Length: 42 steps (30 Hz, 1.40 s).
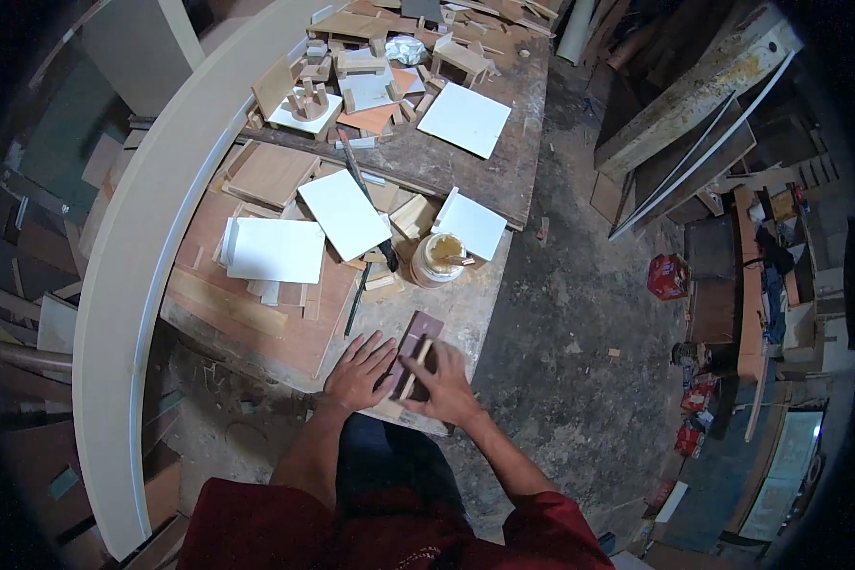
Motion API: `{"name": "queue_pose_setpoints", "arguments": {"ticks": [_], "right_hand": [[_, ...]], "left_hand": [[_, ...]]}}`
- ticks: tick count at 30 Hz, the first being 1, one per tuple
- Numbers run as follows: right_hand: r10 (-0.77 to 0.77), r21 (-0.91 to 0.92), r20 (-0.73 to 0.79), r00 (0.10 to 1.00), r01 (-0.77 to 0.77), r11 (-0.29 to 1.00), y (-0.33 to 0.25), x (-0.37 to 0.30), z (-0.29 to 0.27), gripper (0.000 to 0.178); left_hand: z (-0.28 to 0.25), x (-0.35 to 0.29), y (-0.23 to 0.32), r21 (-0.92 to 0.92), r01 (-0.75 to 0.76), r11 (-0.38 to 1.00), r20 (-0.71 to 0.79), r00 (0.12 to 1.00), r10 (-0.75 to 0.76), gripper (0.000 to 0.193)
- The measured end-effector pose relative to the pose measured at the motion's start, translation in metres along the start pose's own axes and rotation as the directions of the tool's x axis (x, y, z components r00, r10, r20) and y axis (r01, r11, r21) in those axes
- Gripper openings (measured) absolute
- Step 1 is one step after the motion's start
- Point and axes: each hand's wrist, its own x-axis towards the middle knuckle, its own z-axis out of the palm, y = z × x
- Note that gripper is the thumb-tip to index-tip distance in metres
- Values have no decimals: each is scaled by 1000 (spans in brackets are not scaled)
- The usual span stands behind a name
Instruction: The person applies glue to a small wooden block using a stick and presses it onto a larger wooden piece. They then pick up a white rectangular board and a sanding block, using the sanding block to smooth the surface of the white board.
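Observation:
A reddish-brown flat strip that looks like sandpaper (422,330) lies on the near end of the workbench. My left hand (359,372) rests flat with its fingers stretched, its fingertips at the strip's left edge. Between the thumb and fingers of my right hand (441,382) is a small pale wood strip (414,371), held on edge against the brown strip. Part of the wood is hidden by the fingers. Beyond the hands stands an open white tub (435,273) of yellowish paste, probably glue, with a stick in it.
White panels (344,215) lie over wood pieces on the bench (489,275). A thin dark rod (357,299) lies left of the tub. Small wooden assemblies (461,62) crowd the far end. A long pale board (114,313) curves along the left. Concrete floor (579,332) is at right.

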Motion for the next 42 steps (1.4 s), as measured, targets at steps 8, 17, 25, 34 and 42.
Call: {"name": "queue_pose_setpoints", "arguments": {"ticks": [8, 17, 25, 34, 42], "right_hand": [[-166, 36, -66, 984, 169, 985, 8, -9, 20, 67], [-93, -15, -70, 993, 93, 996, 21, 2, 12, 73], [58, -16, -69, 996, -59, 998, 22, 4, 6, 67], [99, -124, -128, 987, -115, 986, 26, -7, 5, 61], [17, 77, -157, 987, -5, 997, 16, -3, 0, 79]], "left_hand": [[-1, -1, 3, 45, -16, 999, -10, 1000, 16, 47], [0, -1, 0, 96, -37, 995, -9, 999, 38, 42], [4, -5, -2, 82, -31, 996, 12, 999, 30, 44], [-1, -3, -2, 74, -43, 996, -8, 999, 44, 45], [4, -4, -3, 52, -35, 998, -32, 999, 37, 45]]}}
